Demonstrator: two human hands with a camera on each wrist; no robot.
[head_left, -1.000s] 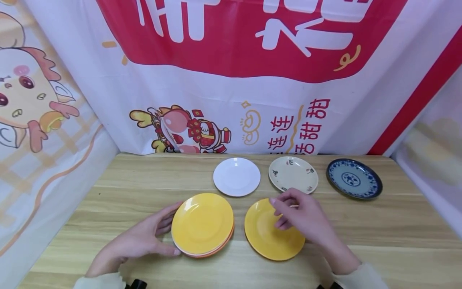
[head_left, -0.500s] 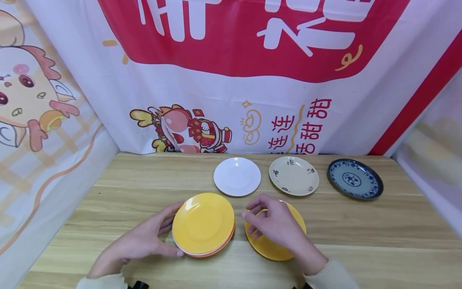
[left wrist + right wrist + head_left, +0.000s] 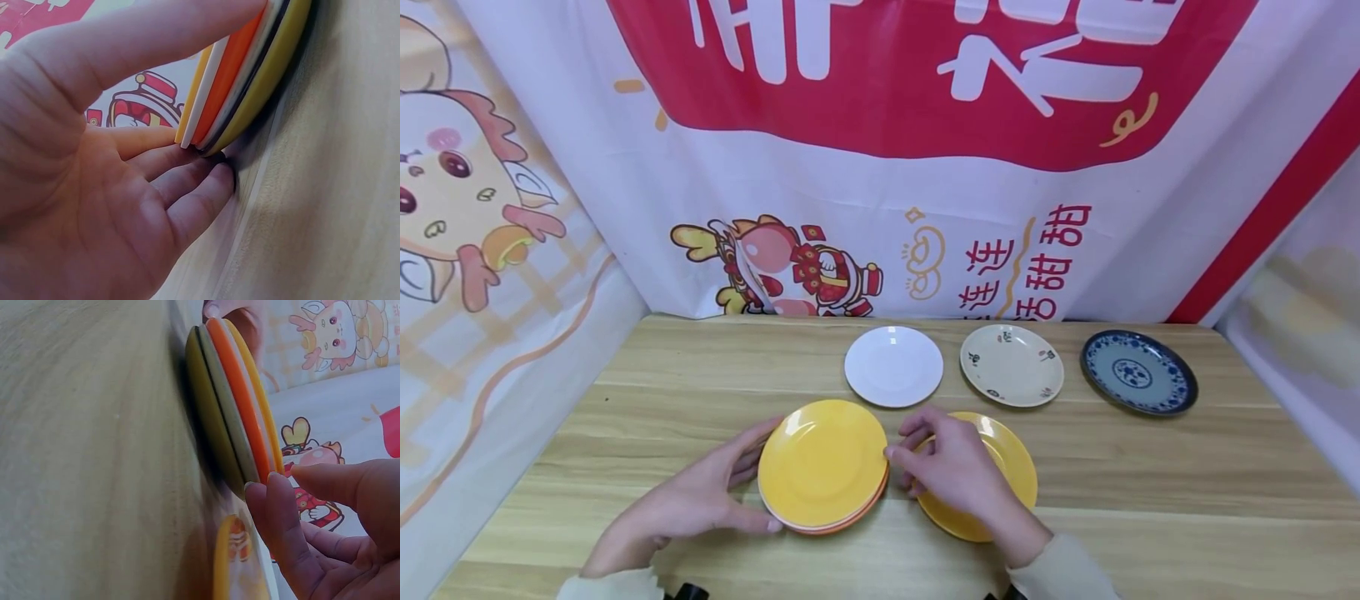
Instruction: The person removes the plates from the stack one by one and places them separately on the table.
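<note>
A stack of plates (image 3: 240, 394) stands on the table, with a yellow plate (image 3: 822, 462) on top and white, orange, cream and darker-yellow rims below. My left hand (image 3: 700, 492) holds the stack from the left, its thumb along the near side and its fingers at the far rim. My right hand (image 3: 955, 467) pinches the top yellow plate at the stack's right edge, with thumb and fingertips at the rim in the right wrist view. Partly beneath that hand lies another yellow plate (image 3: 1011, 471). Which lower rims the right fingertips also touch is hard to tell.
Along the back of the wooden table (image 3: 700, 367) lie a white plate (image 3: 893, 367), a cream plate with small motifs (image 3: 1012, 365) and a blue-patterned plate (image 3: 1138, 372). Printed cloth (image 3: 820, 183) hangs behind them and at both sides.
My right hand has moved left, from over the right yellow plate to the stack's right rim. My left hand and the plates have stayed in place.
</note>
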